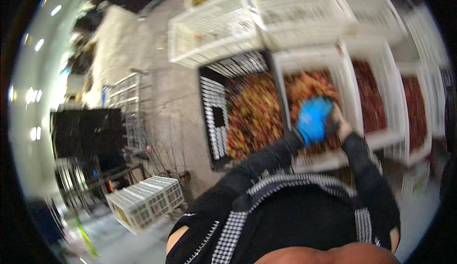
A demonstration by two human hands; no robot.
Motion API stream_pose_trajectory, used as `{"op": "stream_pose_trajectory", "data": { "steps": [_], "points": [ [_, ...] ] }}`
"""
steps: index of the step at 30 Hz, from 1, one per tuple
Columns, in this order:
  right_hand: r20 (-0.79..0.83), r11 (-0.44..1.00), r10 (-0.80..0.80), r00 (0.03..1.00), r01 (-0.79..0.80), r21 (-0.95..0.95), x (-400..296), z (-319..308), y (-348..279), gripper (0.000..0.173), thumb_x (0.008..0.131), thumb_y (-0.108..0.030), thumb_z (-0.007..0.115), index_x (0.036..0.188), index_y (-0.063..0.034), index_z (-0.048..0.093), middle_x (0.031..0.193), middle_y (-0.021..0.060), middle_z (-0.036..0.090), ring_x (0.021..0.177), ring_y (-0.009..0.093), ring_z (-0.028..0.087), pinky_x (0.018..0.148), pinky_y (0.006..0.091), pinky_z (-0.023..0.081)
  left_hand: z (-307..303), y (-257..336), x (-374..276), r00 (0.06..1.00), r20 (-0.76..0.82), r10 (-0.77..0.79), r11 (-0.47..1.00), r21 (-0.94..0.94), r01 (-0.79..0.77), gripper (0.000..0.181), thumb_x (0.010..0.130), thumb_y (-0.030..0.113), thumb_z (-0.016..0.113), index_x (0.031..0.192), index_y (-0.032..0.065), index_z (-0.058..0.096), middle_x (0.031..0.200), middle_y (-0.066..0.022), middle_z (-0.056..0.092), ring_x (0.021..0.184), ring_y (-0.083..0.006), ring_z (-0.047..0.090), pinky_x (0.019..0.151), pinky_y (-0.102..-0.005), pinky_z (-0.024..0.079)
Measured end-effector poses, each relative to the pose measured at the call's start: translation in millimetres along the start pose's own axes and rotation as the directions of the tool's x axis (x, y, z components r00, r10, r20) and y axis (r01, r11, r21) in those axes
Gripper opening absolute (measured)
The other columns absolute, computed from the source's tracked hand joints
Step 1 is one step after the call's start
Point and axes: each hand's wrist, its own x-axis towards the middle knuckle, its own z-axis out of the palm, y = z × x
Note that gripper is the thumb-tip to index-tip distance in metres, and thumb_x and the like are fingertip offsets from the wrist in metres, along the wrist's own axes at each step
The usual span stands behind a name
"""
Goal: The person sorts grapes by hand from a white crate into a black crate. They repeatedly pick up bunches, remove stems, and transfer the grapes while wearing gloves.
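My left hand [314, 120] wears a blue glove and is above a white plastic crate [351, 103] of reddish-orange produce [310, 82]. My bare right hand [342, 123] is close against the right side of the glove. Something dark shows between the two hands, too blurred to name. Motion blur also hides the fingers, so whether either hand grips anything is unclear. Left of this crate stands a black plastic crate [213, 115] filled with small red, yellow and greenish produce [253, 114]. Black sleeves cover both forearms.
White crates [214, 32] line the back. More white crates with dark red produce [369, 96] stand at right. A metal rack or cart [125, 96] and a black panel [87, 133] are at left. One white crate [146, 201] sits lower left, near the grey floor.
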Motion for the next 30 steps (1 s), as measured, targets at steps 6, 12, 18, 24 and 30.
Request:
{"op": "stream_pose_trajectory", "data": {
  "steps": [6,12,18,24,30],
  "points": [
    [-0.407,0.687,0.000,0.914,-0.296,-0.664,34,31,-1,0.044,0.099,-0.034,0.051,0.133,-0.0066,0.054,0.109,0.0112,0.064,0.086,0.014,0.060,0.071,0.0326,0.050,2,-34,-36,0.957,-0.044,-0.285,0.934,-0.238,0.267,0.050,0.097,0.027,0.057,0.136,-0.0023,0.047,0.136,-0.0244,0.051,0.127,-0.0349,0.050,0.106,-0.0403,0.040],
    [-0.350,0.916,-0.092,0.932,-0.059,-0.398,-17,52,-19,0.032,0.101,-0.025,0.047,0.123,-0.0084,0.063,0.069,-0.0001,0.055,0.053,0.010,0.050,0.050,0.0292,0.049,26,-39,-35,0.967,-0.109,-0.232,0.886,-0.433,0.164,0.041,0.097,0.015,0.054,0.133,-0.0025,0.051,0.132,-0.0204,0.056,0.123,-0.0316,0.054,0.104,-0.0378,0.041],
    [-0.159,0.999,-0.048,0.986,0.046,-0.018,-64,68,-57,0.042,0.105,-0.030,0.034,0.121,-0.0044,0.062,0.058,-0.0087,0.033,0.045,0.004,0.034,0.051,0.0256,0.045,39,-45,-33,0.989,0.147,0.030,0.538,-0.836,0.108,0.091,0.083,0.005,0.073,0.154,0.0136,0.016,0.152,-0.0129,0.030,0.139,-0.0280,0.035,0.110,-0.0386,0.036],
    [-0.304,0.975,-0.044,0.952,-0.025,-0.220,-76,85,-5,0.044,0.102,-0.041,0.044,0.082,-0.0064,0.063,0.059,-0.0040,0.046,0.044,0.006,0.039,0.039,0.0245,0.037,88,-80,-25,0.930,0.159,-0.330,0.767,-0.529,0.363,0.034,0.092,0.018,0.058,0.120,-0.0019,0.059,0.108,-0.0151,0.063,0.104,-0.0276,0.060,0.093,-0.0373,0.047],
    [-0.216,0.980,-0.073,0.974,0.031,-0.195,-99,85,-6,0.049,0.103,-0.041,0.041,0.082,-0.0023,0.062,0.055,-0.0037,0.041,0.041,0.007,0.037,0.038,0.0254,0.038,93,-125,-40,0.819,0.359,-0.447,0.125,-0.882,0.455,0.043,0.098,0.014,0.050,0.137,-0.0017,0.043,0.124,-0.0125,0.061,0.105,-0.0233,0.062,0.087,-0.0341,0.050]
  ]
}}
